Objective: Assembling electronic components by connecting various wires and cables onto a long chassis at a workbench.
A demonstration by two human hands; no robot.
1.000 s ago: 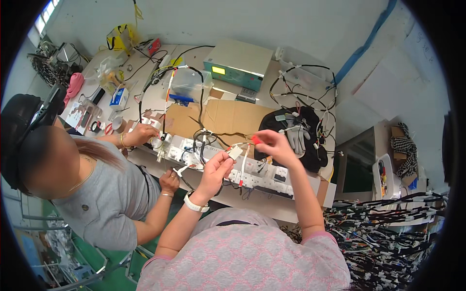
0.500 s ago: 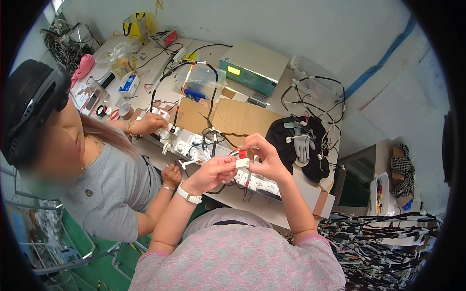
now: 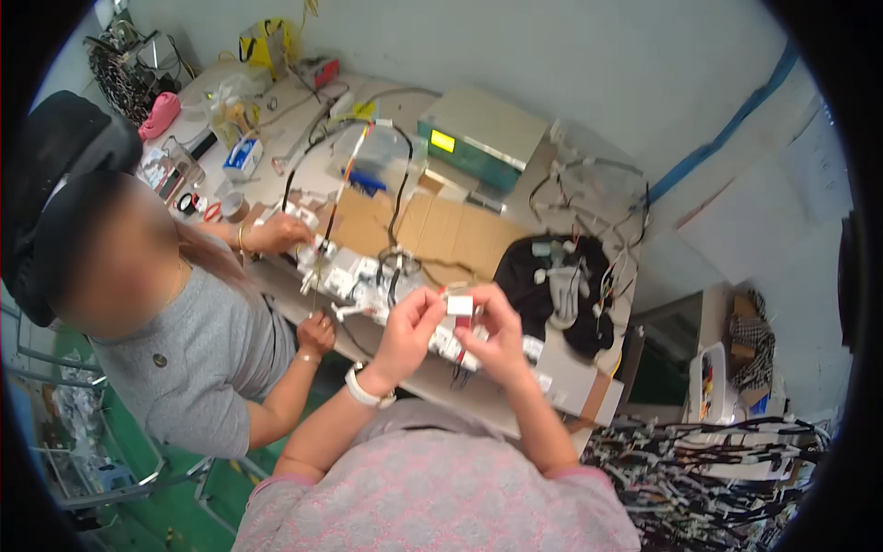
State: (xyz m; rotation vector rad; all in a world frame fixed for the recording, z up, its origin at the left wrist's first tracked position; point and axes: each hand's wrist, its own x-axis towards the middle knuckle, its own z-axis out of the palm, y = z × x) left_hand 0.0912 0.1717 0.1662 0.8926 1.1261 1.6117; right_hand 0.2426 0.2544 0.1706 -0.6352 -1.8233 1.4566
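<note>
Above the near edge of the bench, a small white plug connector (image 3: 460, 305) is held up between my two hands, with a red part (image 3: 463, 323) just beneath it. My left hand (image 3: 412, 333) pinches at the connector's left side, thumb and forefinger together. My right hand (image 3: 497, 339) curls around its right side, the fingers closed on it and the thumb near the red part. Blur hides the exact finger contact. Behind and below my hands runs a row of white socket blocks (image 3: 345, 281) with black-sleeved cables (image 3: 405, 175) rising from it.
At my left a co-worker has one hand (image 3: 280, 235) at the row's end and another hand (image 3: 315, 333) lower. Farther back are cardboard (image 3: 451, 225) and a metal instrument box (image 3: 483, 129). Black cloth with gloves (image 3: 563, 294) lies right; bundled harnesses (image 3: 708, 478) hang lower right.
The white connector has turned, its plain face now showing, and the red part sits below it. My right hand has lowered slightly. The view has shifted a little; the co-worker's head has turned.
</note>
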